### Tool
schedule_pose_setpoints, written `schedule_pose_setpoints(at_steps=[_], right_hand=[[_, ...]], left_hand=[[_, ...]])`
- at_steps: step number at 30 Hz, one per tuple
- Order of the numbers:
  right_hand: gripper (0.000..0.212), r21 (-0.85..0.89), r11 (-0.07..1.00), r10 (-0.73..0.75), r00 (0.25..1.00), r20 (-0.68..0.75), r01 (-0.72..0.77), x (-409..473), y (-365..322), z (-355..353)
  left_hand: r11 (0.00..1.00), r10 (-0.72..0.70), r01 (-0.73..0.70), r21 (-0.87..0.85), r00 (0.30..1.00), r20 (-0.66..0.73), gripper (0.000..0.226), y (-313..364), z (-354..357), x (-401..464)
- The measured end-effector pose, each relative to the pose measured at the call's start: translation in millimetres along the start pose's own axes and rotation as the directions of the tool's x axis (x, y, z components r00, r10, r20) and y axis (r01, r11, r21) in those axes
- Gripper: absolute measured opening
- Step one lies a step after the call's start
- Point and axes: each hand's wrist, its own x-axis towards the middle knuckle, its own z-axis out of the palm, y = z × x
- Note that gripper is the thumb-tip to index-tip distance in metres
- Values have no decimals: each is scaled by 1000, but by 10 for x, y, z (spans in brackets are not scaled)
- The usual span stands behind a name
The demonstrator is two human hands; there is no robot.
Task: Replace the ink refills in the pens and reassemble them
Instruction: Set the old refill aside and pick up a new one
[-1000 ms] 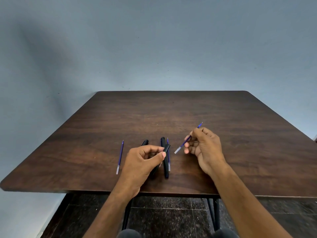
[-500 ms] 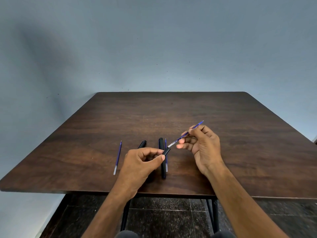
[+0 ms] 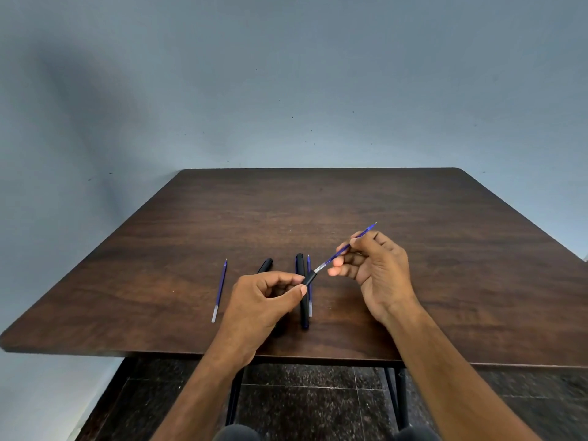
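The left hand (image 3: 264, 300) is closed around a short black plastic pen barrel (image 3: 309, 278), thumb and forefinger pinching near its open mouth, which is tilted up and toward the other hand so the opening faces what comes at it. The right hand (image 3: 370, 265) pinches a thin blue ink refill with a clear end (image 3: 345, 249) between thumb and fingertips, partway along its length, the writing tip pointing up and away beyond the knuckles and the clear end aimed down at the barrel mouth; the two appear to be touching there, though whether the refill has entered cannot be told. Gripping the refill back from the clear end leaves free length to slide in, and holding both parts off the dark brown wooden desk (image 3: 445, 249) lets the wrists line them up. Just past the left thumb, between the hands, a long black pen body (image 3: 300, 265) lies on the desk with a second blue refill (image 3: 309, 288) just beside it. Another black pen piece (image 3: 265, 265) shows beyond the left knuckles, mostly hidden. A third blue refill (image 3: 219, 291) lies apart, outboard of the left hand, likely waiting its turn or already spent
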Motion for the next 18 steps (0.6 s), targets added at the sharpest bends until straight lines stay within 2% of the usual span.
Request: schedule_pose_setpoints(at_steps=[9,14,18], right_hand=[[11,-101,994,55,985,166,-39,-37,53,15],[20,-132,990,83,962,260,-50,-37,89,18],[5,-187,980,130,937,324,-71,-48,115,20]], left_hand=[[1000,11,-11,17,1000,-10,14,18,8,-20],[999,39,-39,28,999,4,13,25,7,-30],[999,40,-41,3,999,6,16,27,8,-30]])
